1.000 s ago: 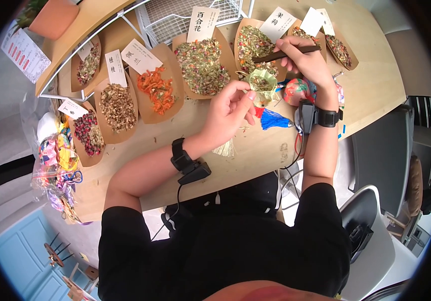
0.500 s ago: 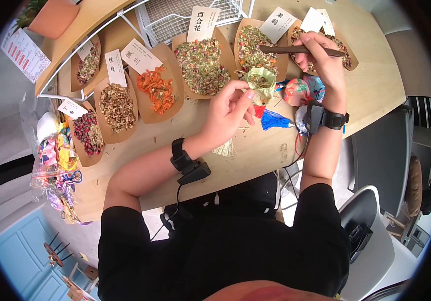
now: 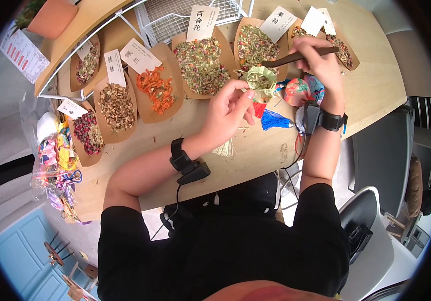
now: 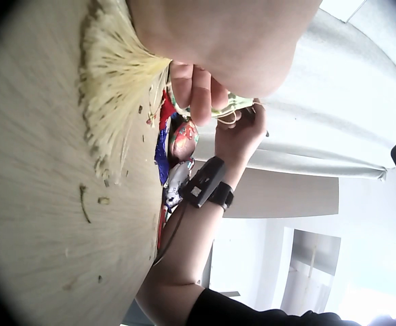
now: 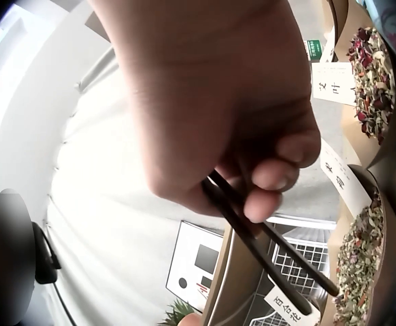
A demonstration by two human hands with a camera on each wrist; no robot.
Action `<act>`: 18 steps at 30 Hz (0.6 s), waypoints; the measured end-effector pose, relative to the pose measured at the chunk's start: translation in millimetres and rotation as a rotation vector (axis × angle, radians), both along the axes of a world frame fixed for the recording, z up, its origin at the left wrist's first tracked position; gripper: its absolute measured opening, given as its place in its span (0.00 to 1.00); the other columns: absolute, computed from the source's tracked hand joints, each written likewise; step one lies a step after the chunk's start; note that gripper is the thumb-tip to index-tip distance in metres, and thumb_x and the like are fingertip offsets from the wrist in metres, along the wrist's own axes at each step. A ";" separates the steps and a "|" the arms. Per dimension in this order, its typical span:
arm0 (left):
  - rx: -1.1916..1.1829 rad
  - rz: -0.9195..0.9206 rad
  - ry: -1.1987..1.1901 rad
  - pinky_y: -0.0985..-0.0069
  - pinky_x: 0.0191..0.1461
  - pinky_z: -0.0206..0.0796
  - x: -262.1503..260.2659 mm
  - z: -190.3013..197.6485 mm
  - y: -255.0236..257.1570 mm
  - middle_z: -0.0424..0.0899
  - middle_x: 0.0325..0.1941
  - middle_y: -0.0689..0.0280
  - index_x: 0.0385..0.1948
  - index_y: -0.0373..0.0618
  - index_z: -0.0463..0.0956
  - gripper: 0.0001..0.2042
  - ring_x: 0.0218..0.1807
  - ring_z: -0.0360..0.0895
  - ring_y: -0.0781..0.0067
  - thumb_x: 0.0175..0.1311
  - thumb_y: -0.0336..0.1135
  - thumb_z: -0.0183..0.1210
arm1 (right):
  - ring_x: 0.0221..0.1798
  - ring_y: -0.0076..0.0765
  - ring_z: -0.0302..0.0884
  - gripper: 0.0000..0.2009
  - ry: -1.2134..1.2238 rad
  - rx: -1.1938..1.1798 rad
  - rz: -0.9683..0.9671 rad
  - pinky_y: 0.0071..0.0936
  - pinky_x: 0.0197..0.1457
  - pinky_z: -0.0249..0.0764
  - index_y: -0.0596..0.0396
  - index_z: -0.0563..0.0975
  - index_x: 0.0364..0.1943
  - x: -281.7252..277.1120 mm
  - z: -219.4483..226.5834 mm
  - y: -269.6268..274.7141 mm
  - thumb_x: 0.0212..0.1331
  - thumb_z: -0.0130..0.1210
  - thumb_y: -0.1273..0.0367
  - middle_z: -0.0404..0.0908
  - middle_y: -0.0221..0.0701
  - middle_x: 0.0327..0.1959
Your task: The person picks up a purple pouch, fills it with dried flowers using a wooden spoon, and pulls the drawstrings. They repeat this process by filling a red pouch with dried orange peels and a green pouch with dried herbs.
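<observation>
My left hand (image 3: 229,114) pinches a small pale green cloth pouch (image 3: 264,94) between thumb and forefinger, its mouth facing up with dried herbs inside. Dark brown tweezers (image 3: 301,55) are gripped in my right hand (image 3: 322,66), their tips just above the pouch mouth and overlapping a paper tray of mixed herbs (image 3: 255,44). In the right wrist view the two prongs of the tweezers (image 5: 256,248) stand slightly apart. A cream tassel (image 4: 120,81) hangs below my left hand in the left wrist view, and the hand itself hides most of the pouch there.
More paper trays with labels line the table's back, among them orange petals (image 3: 156,90) and rosebuds (image 3: 89,134). A blue tassel (image 3: 275,120) and a red floral pouch (image 3: 297,92) lie between my arms. A bag of colourful pouches (image 3: 57,160) sits at the left edge.
My right hand first drew back to the right, lifting the tweezers from over the herb tray. It then tilted their tips down toward the pouch. My left hand has stayed in place.
</observation>
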State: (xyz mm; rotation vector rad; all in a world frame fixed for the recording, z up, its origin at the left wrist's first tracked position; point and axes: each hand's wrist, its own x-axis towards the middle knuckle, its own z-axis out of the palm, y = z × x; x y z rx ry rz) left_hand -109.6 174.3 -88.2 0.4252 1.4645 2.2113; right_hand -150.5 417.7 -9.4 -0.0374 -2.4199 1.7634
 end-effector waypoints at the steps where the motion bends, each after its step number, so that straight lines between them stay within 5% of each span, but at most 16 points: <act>1: -0.004 -0.003 -0.003 0.80 0.26 0.70 0.1 0.0 0.2 0.78 0.27 0.63 0.47 0.38 0.68 0.08 0.23 0.79 0.78 0.74 0.32 0.51 | 0.20 0.14 0.69 0.14 -0.058 0.060 0.053 0.15 0.23 0.61 0.60 0.83 0.30 -1.1 -1.1 -3.5 0.65 0.56 0.62 0.76 0.23 0.17; 4: -0.017 0.000 -0.008 0.80 0.27 0.70 0.0 -0.5 0.3 0.78 0.27 0.63 0.47 0.38 0.68 0.09 0.23 0.79 0.78 0.74 0.32 0.51 | 0.22 0.13 0.70 0.15 -0.138 0.195 0.130 0.16 0.25 0.61 0.58 0.84 0.31 -7.7 -14.1 -4.7 0.64 0.58 0.60 0.76 0.22 0.18; 11: 0.006 0.001 0.001 0.81 0.27 0.71 0.2 0.6 0.1 0.78 0.27 0.64 0.47 0.38 0.68 0.09 0.24 0.78 0.78 0.75 0.32 0.51 | 0.16 0.16 0.69 0.18 -0.057 0.130 -0.307 0.18 0.20 0.62 0.57 0.84 0.28 -19.1 -14.0 18.5 0.65 0.56 0.56 0.76 0.24 0.15; 15: -0.001 -0.008 -0.001 0.81 0.27 0.71 0.3 0.4 0.5 0.78 0.27 0.64 0.47 0.38 0.67 0.08 0.24 0.78 0.78 0.75 0.33 0.51 | 0.17 0.15 0.70 0.21 -0.154 0.102 -0.191 0.17 0.21 0.63 0.56 0.83 0.26 -22.4 -21.6 11.4 0.65 0.56 0.53 0.74 0.23 0.14; 18: 0.005 -0.007 -0.001 0.80 0.27 0.71 0.7 1.8 0.5 0.78 0.27 0.64 0.47 0.38 0.67 0.08 0.23 0.78 0.78 0.75 0.33 0.51 | 0.20 0.12 0.70 0.16 -0.131 0.077 -0.004 0.12 0.21 0.61 0.54 0.82 0.33 -18.0 -21.4 -3.3 0.69 0.54 0.57 0.76 0.20 0.19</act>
